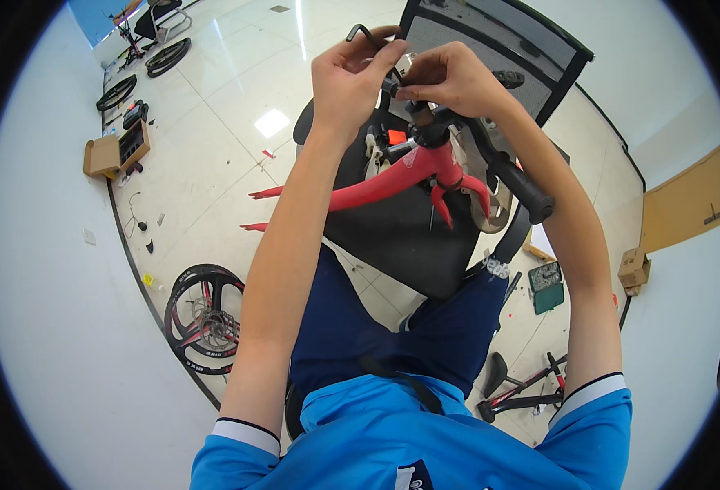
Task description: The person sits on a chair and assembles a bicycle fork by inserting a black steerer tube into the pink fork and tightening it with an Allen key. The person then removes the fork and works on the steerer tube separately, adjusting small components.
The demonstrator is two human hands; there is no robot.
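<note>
Now the left hand [348,88] pinches a bent black key [361,31]; the fingers of the right hand [455,82] press together, maybe on its other end. The handlebar [491,153] already tops the red fork [386,183] above the chair [405,257], but wheels [205,317] lie loose, near left, on the floor [217,155].

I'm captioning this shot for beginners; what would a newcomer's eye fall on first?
Probably the bright red forked bike part, above the black chair seat near the middle. Next, at the top centre, the left hand holds a bent black hex key close to the right hand. Black-and-red wheels lie on the floor, lower left.
</note>
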